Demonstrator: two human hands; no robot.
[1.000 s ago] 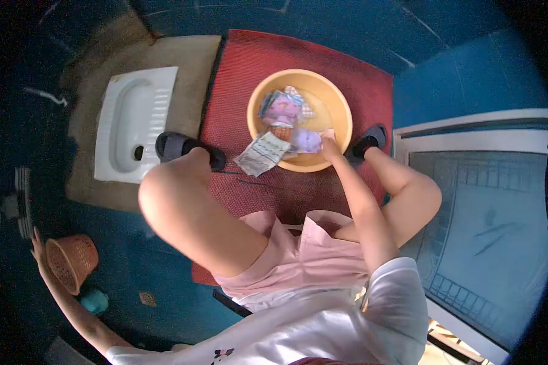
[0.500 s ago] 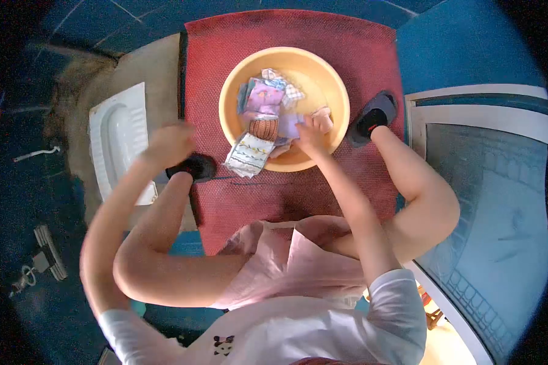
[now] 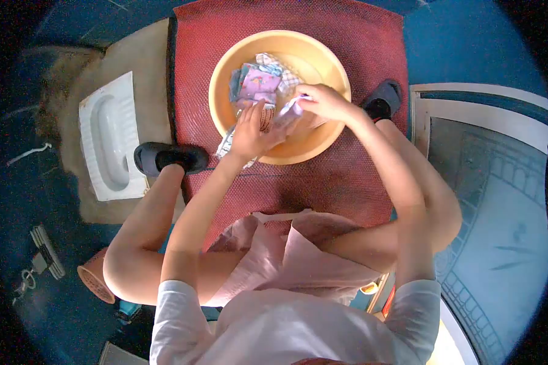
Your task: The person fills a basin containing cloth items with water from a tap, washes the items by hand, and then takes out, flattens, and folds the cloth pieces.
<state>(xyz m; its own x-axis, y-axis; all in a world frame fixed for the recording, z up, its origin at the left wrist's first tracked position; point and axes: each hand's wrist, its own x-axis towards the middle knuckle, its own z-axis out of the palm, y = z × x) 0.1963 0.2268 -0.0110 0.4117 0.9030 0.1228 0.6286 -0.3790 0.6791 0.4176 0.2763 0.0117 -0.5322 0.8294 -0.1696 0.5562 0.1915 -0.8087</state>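
A yellow plastic basin (image 3: 319, 64) holds several small cloths. A folded purple printed cloth (image 3: 260, 82) lies in its left half, near a checked white cloth (image 3: 291, 80) and a blue-grey cloth (image 3: 235, 85). My left hand (image 3: 251, 132) rests with fingers stretched over a brown ribbed cloth (image 3: 266, 119). Beneath that hand, a white patterned cloth (image 3: 225, 143) hangs over the basin's near-left rim. At the right side, my right hand (image 3: 327, 103) pinches the edge of a pale purple cloth (image 3: 290, 113), which slants down toward my left hand.
The basin stands on a red mat (image 3: 195, 73) between my slippered feet. A white squat toilet (image 3: 109, 137) is set into the floor at left. A frosted glass door (image 3: 487, 201) is at right. Behind my left knee sits a pinkish-brown container (image 3: 96, 277).
My left hand has come from beside the basin onto the cloths inside it. My right hand has moved up and right, raising the pale purple cloth's edge. My left foot has shifted outward.
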